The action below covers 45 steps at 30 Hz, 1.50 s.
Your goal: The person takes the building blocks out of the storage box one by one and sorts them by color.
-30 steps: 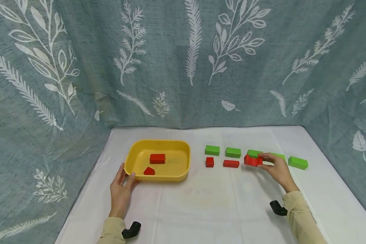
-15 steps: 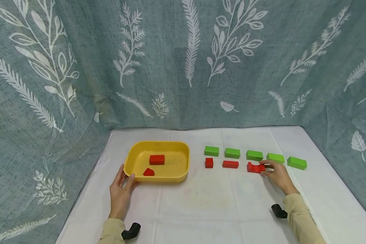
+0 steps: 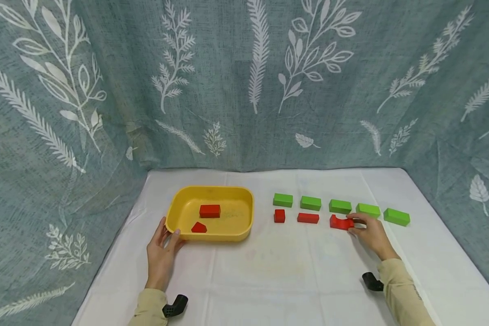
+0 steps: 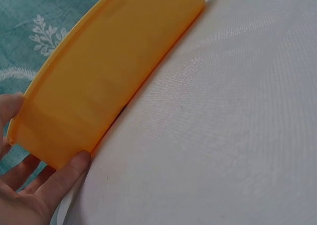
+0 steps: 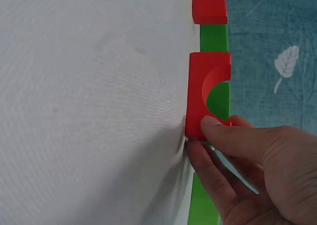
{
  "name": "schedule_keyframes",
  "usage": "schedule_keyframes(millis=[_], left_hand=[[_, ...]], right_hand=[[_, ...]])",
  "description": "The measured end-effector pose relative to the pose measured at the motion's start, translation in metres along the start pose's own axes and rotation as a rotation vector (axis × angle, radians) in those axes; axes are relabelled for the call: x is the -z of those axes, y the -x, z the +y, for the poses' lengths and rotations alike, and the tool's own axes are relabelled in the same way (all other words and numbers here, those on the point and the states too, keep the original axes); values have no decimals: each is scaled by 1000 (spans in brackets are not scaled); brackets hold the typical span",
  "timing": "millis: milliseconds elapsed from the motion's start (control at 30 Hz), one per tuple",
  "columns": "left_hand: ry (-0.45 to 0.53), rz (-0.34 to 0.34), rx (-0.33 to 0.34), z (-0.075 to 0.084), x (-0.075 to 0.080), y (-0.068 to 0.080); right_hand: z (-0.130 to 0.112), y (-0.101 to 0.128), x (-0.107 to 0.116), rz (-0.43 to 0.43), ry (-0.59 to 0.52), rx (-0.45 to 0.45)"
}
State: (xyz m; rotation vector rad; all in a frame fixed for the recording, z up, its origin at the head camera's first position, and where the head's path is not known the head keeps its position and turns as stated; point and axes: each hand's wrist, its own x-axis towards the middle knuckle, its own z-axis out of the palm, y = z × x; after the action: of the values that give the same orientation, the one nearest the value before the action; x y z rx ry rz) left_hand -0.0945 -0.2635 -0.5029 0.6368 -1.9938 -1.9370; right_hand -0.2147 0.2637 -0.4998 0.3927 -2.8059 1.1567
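My right hand (image 3: 368, 233) pinches the right end of a red arch-shaped block (image 3: 340, 222) that lies flat on the white cloth, in line with a red flat block (image 3: 308, 218) and a red cube (image 3: 279, 216). In the right wrist view thumb and fingers (image 5: 218, 131) clamp the red arch block (image 5: 203, 93). My left hand (image 3: 163, 253) holds the near left corner of a yellow tray (image 3: 179, 228), which contains a red rectangular block (image 3: 209, 211) and a red house-shaped block (image 3: 198, 227). The left wrist view shows the yellow tray's wall (image 4: 109, 81) with my thumb and fingers on either side of its corner.
Several green blocks (image 3: 311, 203) form a row behind the red ones, reaching to the right (image 3: 396, 217). A leaf-patterned teal curtain (image 3: 244, 81) closes off the back and sides. Bare white tablecloth (image 3: 277, 271) lies in front of me.
My right hand lowered the red arch block from in front of the green row onto the cloth, in line with the other red blocks. The left hand stayed on the tray.
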Motion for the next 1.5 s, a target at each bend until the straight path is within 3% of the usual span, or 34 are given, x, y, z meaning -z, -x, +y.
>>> schedule_keyframes(millis=[200,333,533,700,900,1000,1133,1200,1333,1500], left_hand=[[9,-13,2,1,-2,-3],[-17,-3,6,2,-2,-3],[-10,-1,10,3,2,-1],[-4,9,8,5,8,0],[27,0,17,6,5,-2],[24,-9,34,5,1,-1],[7,1,41,6,-1,-1],[5,-1,45,6,0,0],[25,-15,33,5,1,1],[57,-19,8,3,4,1]], right_hand=[[-7,4,12,-17,54,0],[-17,2,19,19,94,33],[-50,-17,8,39,82,64],[-95,-46,-29,-30,-43,137],[-165,-75,-93,-93,-155,307],[-194,-82,-127,-182,-177,364],[-224,-90,-170,-358,-127,348],[-233,-93,-188,-399,-61,343],[-245,-97,-214,-387,26,365],[-253,-97,-231,-380,60,356]])
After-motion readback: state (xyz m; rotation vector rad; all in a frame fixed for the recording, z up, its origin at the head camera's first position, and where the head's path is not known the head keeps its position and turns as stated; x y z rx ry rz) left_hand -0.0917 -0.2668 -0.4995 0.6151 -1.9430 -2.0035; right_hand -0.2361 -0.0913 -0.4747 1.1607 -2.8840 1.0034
